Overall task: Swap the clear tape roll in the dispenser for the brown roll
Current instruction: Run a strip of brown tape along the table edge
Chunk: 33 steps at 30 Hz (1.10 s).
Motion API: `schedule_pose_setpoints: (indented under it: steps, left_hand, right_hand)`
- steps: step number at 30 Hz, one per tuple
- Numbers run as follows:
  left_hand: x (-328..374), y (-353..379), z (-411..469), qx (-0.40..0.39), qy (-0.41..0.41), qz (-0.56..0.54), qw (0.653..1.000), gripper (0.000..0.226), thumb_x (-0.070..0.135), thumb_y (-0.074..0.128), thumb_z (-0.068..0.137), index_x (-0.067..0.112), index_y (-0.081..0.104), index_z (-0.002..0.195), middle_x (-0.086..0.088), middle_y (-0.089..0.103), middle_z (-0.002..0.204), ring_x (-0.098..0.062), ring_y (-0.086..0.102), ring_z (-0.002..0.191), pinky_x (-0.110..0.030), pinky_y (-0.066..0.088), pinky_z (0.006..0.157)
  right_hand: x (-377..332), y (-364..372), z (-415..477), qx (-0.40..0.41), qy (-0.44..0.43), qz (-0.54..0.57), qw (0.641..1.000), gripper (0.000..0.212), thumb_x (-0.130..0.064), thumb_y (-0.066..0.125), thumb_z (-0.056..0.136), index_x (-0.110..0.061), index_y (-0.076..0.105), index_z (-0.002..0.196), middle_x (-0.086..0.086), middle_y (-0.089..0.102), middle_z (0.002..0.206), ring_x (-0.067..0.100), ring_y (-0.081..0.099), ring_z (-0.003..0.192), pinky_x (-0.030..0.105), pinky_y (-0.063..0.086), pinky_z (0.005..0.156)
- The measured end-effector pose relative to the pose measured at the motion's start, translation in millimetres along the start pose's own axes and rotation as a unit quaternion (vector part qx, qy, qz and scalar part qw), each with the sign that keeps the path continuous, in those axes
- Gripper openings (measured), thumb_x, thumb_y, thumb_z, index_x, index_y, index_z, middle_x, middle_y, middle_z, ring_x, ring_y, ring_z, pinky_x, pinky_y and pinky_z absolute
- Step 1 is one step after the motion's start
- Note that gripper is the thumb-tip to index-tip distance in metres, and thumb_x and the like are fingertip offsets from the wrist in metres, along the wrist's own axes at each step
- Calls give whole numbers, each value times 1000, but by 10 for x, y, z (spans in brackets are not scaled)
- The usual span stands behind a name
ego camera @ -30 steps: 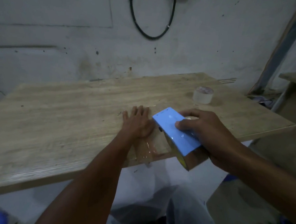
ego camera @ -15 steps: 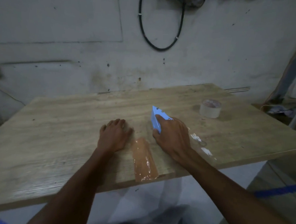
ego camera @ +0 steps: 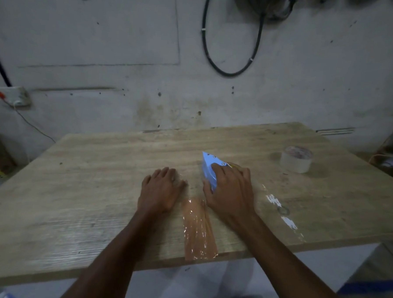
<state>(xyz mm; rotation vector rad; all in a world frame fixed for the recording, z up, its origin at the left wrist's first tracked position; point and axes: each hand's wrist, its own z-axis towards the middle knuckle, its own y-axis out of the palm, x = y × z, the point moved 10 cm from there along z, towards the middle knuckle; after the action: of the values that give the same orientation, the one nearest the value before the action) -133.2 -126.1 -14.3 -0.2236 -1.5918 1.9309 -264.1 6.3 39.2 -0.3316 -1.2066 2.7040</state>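
Note:
A blue tape dispenser point(ego camera: 207, 166) rests on the wooden table point(ego camera: 97, 189) near its middle, and my right hand point(ego camera: 228, 191) is shut on it from above. The roll inside the dispenser is hidden by my hand. A strip of brown tape point(ego camera: 198, 231) is stuck flat on the table, running from between my hands to the front edge. My left hand point(ego camera: 160, 190) lies palm down on the table just left of the strip's far end, holding nothing. A clear tape roll point(ego camera: 296, 162) stands on the table at the right, apart from both hands.
White scraps and a small ring point(ego camera: 283, 210) lie on the table right of my right arm. A black cable loop point(ego camera: 227, 68) hangs on the wall behind. A wall socket point(ego camera: 12, 96) with a wire sits at the left.
My right hand has carried the dispenser from over the front edge forward onto the table, leaving a brown strip stuck down. My left hand has stayed flat beside the strip.

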Motion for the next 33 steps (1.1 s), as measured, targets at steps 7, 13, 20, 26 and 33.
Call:
schedule_pose_setpoints:
  steps: [7,13,20,26,33]
  left_hand:
    - [19,-21,-34,-2,-4,3,1000,57,56,37,100,18,49,140,-5,49,151,-24,39,142,-43,26,114]
    - [24,-30,-36,-3,-4,-2,1000,59,56,37,100,17,48,143,-6,47,153,-24,38,143,-43,24,116]
    - [13,-24,-32,-5,-6,-1,1000,60,57,37,99,17,49,143,-6,47,154,-25,38,143,-44,25,116]
    - [40,-46,-57,-3,-3,-3,1000,59,57,37,98,16,51,139,-6,52,148,-25,42,139,-45,28,113]
    - [29,-48,-57,0,-4,0,1000,60,57,37,98,16,51,140,-6,51,150,-25,41,141,-45,26,114]
  right_hand:
    - [-33,-62,-30,17,-16,80,997,46,-17,58,65,-8,68,109,5,73,100,25,67,98,44,40,99]
    - [-98,-19,1,34,-61,88,994,36,-12,63,67,-4,69,102,8,73,97,28,70,93,38,32,93]
    - [-79,160,56,2,-73,25,997,41,-28,59,78,-4,68,110,10,72,105,28,71,93,40,30,93]
    - [-42,146,12,1,-54,27,998,40,-30,59,82,-14,66,118,3,71,116,21,68,103,45,33,100]
    - [-52,142,11,-2,-50,29,998,48,-28,46,82,-10,67,121,7,71,120,21,67,109,47,33,102]
